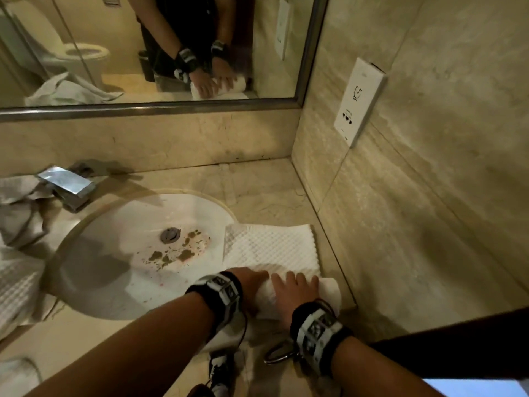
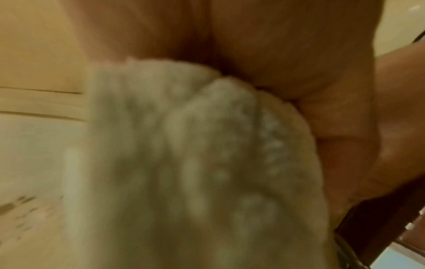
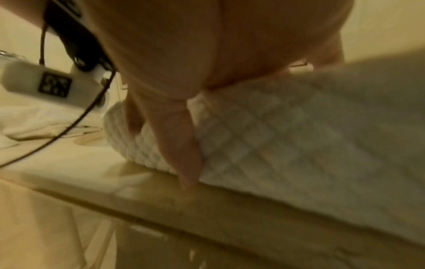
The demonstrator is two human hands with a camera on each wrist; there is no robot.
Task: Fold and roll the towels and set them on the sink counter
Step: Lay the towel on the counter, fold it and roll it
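A white waffle towel (image 1: pixel 272 247) lies on the sink counter (image 1: pixel 257 184), right of the basin, its near end wound into a roll (image 1: pixel 329 293). Both hands lie on that roll side by side. My left hand (image 1: pixel 252 282) covers the roll's left end, fingers bent over the far side. My right hand (image 1: pixel 297 290) wraps the middle, with its thumb (image 3: pixel 181 145) down the near side of the towel (image 3: pixel 299 136). The left wrist view shows the palm (image 2: pixel 276 54) pressed on the towel's end (image 2: pixel 184 163). The flat part stretches away toward the mirror.
The white basin (image 1: pixel 114 267) with brown specks near its drain sits left of the towel. A chrome faucet (image 1: pixel 68 184) stands behind it. More white towels (image 1: pixel 17 253) are heaped at the left. The tiled wall with a socket plate (image 1: pixel 357 104) bounds the right.
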